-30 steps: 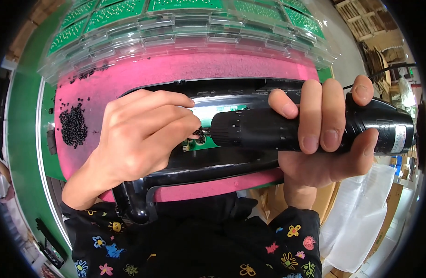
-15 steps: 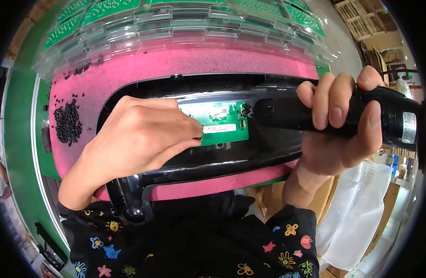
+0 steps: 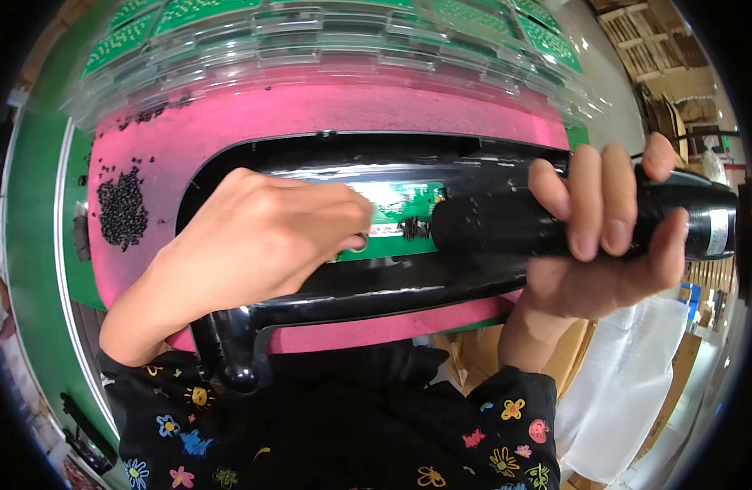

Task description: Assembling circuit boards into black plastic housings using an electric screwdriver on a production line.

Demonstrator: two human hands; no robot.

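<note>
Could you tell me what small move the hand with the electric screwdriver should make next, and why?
Probably ease the black electric screwdriver left onto the green circuit board: the right hand grips it level beside the board, while the left hand pinches something small there.

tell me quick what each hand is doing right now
Left hand: fingers pinched together on the green circuit board; what they pinch cannot be told.
Right hand: closed around the black electric screwdriver.

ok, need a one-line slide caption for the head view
Left hand steadies a green circuit board in a black plastic housing on a pink mat; right hand grips a black electric screwdriver.
</note>
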